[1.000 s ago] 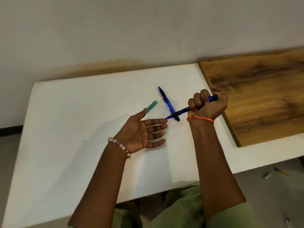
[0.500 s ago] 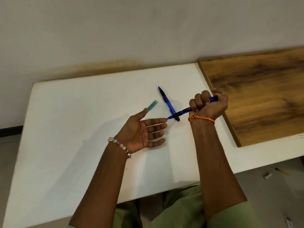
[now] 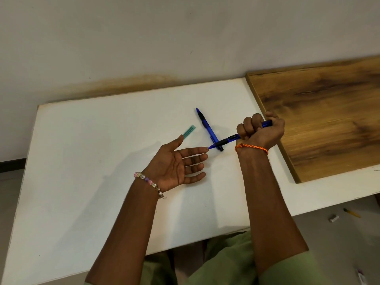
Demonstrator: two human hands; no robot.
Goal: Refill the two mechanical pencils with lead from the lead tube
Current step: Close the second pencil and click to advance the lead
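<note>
My right hand (image 3: 260, 131) grips a blue mechanical pencil (image 3: 226, 141) in a fist, thumb at its rear end, tip pointing left. The tip meets the index fingertip of my left hand (image 3: 178, 165), which lies palm up on the white table (image 3: 92, 171) with fingers straight. A second blue mechanical pencil (image 3: 206, 126) lies on the table behind, its lower end under the held pencil. The green translucent lead tube (image 3: 188, 131) lies just beyond my left thumb.
A wooden board (image 3: 329, 120) lies on the table's right side, close to my right hand. The wall runs along the table's far edge. Small bits lie on the floor at the lower right (image 3: 334, 218).
Both hands have stayed almost still; the right fist and its pencil have shifted only slightly.
</note>
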